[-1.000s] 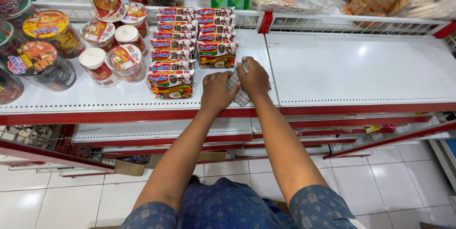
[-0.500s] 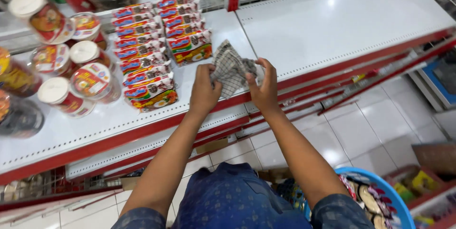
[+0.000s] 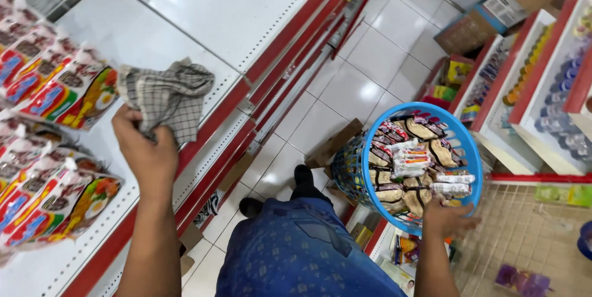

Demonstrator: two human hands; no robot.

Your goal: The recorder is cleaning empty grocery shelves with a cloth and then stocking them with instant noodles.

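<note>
Left hand [image 3: 145, 155] up over the white shelf [image 3: 234, 7], grip closed on a checked grey cloth [image 3: 168, 95], bunched and hanging loose above the shelf edge. Just left of it, rows of red-and-yellow noodle packets [image 3: 58, 97] lying on the shelf. Right hand [image 3: 447, 218] low on the other side, fingers spread open against the near rim of a blue plastic basket [image 3: 370, 149]; whether it actually grasps the rim, cannot tell. Basket full of brown and white snack packets [image 3: 416, 161]. Person in blue patterned clothing stands on white tile floor [image 3: 376, 56] between red-edged shelves.
</note>
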